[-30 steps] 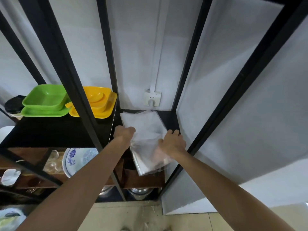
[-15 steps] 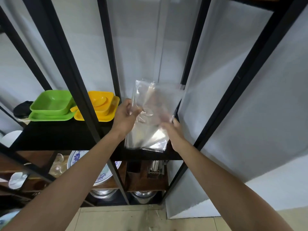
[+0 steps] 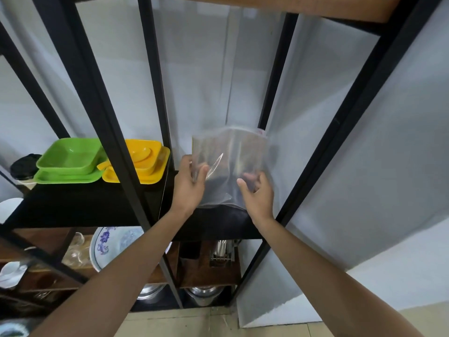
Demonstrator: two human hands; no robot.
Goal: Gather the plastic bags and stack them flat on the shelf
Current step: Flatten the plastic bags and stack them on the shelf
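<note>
Both hands hold a sheaf of clear plastic bags [image 3: 229,166] upright above the black shelf [image 3: 218,224], its lower edge hanging just over the shelf surface; whether that edge touches I cannot tell. The left hand [image 3: 190,188] pinches the sheaf's left side, thumb in front and fingers behind the film, while the right hand [image 3: 257,193] clasps the lower right side the same way, its fingers [image 3: 250,177] showing dimly through the plastic. How many bags make up the sheaf is not readable, since the layers are transparent and overlap. Judging from this, the gathering looks done or nearly so, and what remains is to lay the sheaf down flat on the shelf and square it. No loose bags show elsewhere in view. To the left, on the same level past a black upright [image 3: 155,98], sit stacked green dishes [image 3: 70,164] and yellow dishes [image 3: 143,164]; a blue-patterned plate [image 3: 109,244] lies on the tier below.
</note>
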